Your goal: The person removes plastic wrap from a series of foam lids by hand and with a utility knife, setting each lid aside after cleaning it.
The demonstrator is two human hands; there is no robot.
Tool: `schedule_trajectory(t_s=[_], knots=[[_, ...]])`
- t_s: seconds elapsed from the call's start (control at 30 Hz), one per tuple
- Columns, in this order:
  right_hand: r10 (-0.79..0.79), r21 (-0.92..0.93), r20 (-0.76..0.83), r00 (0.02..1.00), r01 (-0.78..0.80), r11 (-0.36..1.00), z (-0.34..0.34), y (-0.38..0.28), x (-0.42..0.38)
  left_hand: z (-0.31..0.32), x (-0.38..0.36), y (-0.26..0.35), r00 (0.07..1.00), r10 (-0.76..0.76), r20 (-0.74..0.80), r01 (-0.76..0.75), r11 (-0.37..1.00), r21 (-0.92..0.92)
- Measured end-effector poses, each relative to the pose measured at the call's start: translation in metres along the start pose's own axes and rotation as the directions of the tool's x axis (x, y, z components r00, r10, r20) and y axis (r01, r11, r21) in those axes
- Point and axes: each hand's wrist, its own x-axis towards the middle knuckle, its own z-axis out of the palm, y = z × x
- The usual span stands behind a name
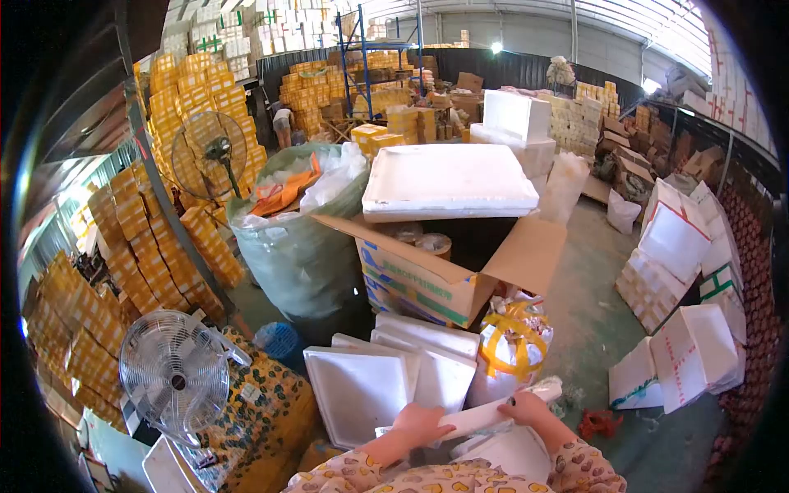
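Both hands are low in the view, at the near side of some white foam lids. My left hand (417, 425) is closed on the left part of a white foam piece (481, 417), seen edge-on. Toward its right end, my right hand (526, 407) grips the same piece, fingers wrapped over the edge. Just beyond my left hand, several white foam lids (359, 394) lean together. More white foam (514, 454) lies below the held piece. A white sack with yellow tape (514, 341) stands beyond my right hand.
An open cardboard box (419, 283) with a foam lid (448, 179) on top stands ahead. Left of it is a stuffed green bag (300, 255). A metal fan (174, 378) stands at left, foam boxes (682, 353) at right. A person (282, 125) is far back.
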Motion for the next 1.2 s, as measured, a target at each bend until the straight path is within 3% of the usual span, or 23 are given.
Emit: schedule_trajectory(t_s=[0.03,0.17,0.2,0.23,0.27,0.3,0.37,0.43,0.5,0.53,0.6,0.63,0.7,0.73,0.77,0.83,0.87,0.9,0.97,1.0,1.1,1.13,1.2], knots=[[-0.007,0.041,0.079,0.997,0.004,0.999,0.004,0.005,0.002,0.002,-0.002,-0.002,1.0,0.0,0.025,0.001,1.0,-0.003],[-0.087,0.108,0.034,0.996,0.082,0.991,0.036,0.012,0.004,0.007,-0.01,-0.003,0.995,-0.013,0.103,0.016,0.999,-0.034],[-0.057,0.193,0.073,0.996,0.042,0.98,0.027,-0.005,-0.006,0.007,-0.009,-0.001,0.995,-0.012,0.101,0.015,0.999,-0.03],[-0.058,0.195,0.07,0.996,0.044,0.98,0.03,-0.017,-0.008,0.008,-0.007,0.003,0.996,0.081,0.034,-0.08,0.996,-0.033],[-0.178,0.152,-0.028,0.984,0.18,0.972,0.035,-0.028,-0.01,0.011,-0.005,0.007,0.985,0.172,-0.032,-0.173,0.984,-0.031],[-0.299,0.097,-0.119,0.947,0.31,0.946,0.039,-0.038,-0.011,0.02,-0.003,0.012,0.985,0.171,-0.032,-0.172,0.985,-0.03],[-0.286,0.127,-0.105,0.952,0.298,0.946,0.031,-0.064,-0.021,0.042,0.002,0.02,0.959,0.187,-0.214,-0.177,0.982,0.065],[-0.278,0.154,-0.096,0.956,0.29,0.945,0.023,-0.071,-0.029,0.027,0.0,0.024,0.974,0.142,-0.179,-0.121,0.985,0.121],[-0.275,0.327,-0.04,0.961,0.273,0.905,0.019,-0.066,-0.033,0.011,0.002,0.02,0.996,0.055,-0.068,-0.057,0.998,-0.023],[-0.281,0.326,-0.041,0.959,0.279,0.903,0.023,-0.058,-0.032,-0.001,-0.003,0.02,0.996,0.05,-0.071,-0.052,0.998,-0.021],[-0.299,0.763,-0.019,0.954,0.207,0.612,0.034,-0.042,-0.031,-0.021,-0.014,0.019,0.989,0.017,-0.15,-0.045,0.981,-0.188],[-0.305,0.762,-0.018,0.952,0.211,0.613,0.019,-0.05,-0.038,-0.023,-0.014,0.015,0.988,0.011,-0.153,-0.04,0.981,-0.189],[-0.33,0.724,-0.064,0.942,0.271,0.634,-0.013,-0.06,-0.055,-0.024,-0.009,0.007,0.95,0.053,-0.308,-0.118,0.973,-0.197],[-0.306,0.619,-0.142,0.941,0.325,0.715,-0.016,-0.057,-0.051,-0.026,-0.005,0.003,0.95,0.045,-0.309,-0.106,0.977,-0.183],[-0.298,0.625,-0.143,0.944,0.319,0.712,-0.024,-0.055,-0.051,-0.029,-0.004,0.0,0.952,0.052,-0.301,-0.11,0.978,-0.18],[-0.383,0.282,-0.215,0.899,0.432,0.857,-0.052,-0.057,-0.056,-0.045,-0.006,-0.004,0.912,0.111,-0.394,-0.164,0.981,-0.103],[-0.454,0.171,-0.283,0.845,0.511,0.843,-0.046,-0.045,-0.048,-0.057,-0.008,-0.004,0.941,0.082,-0.33,-0.111,0.991,-0.071],[-0.451,0.173,-0.283,0.846,0.508,0.844,-0.046,-0.036,-0.049,-0.062,-0.005,-0.014,0.941,0.084,-0.327,-0.114,0.991,-0.072],[-0.292,0.219,-0.313,0.904,0.368,0.904,-0.048,-0.015,-0.049,-0.064,-0.004,-0.044,0.952,0.058,-0.301,-0.079,0.995,-0.059],[-0.133,0.473,-0.262,0.956,0.248,0.846,-0.048,0.002,-0.048,-0.067,-0.014,-0.05,0.952,0.054,-0.302,-0.076,0.995,-0.06],[-0.13,0.462,-0.37,0.92,0.304,0.833,-0.033,0.025,-0.042,-0.067,-0.029,-0.055,0.944,0.112,-0.312,-0.115,0.993,0.01],[-0.123,0.468,-0.36,0.925,0.293,0.834,-0.018,0.036,-0.036,-0.056,-0.028,-0.056,0.91,0.127,-0.395,-0.125,0.992,0.03],[-0.039,0.696,-0.102,0.994,0.1,0.711,0.001,0.052,-0.012,-0.045,-0.023,-0.057,0.85,0.148,-0.506,-0.145,0.988,0.045]])
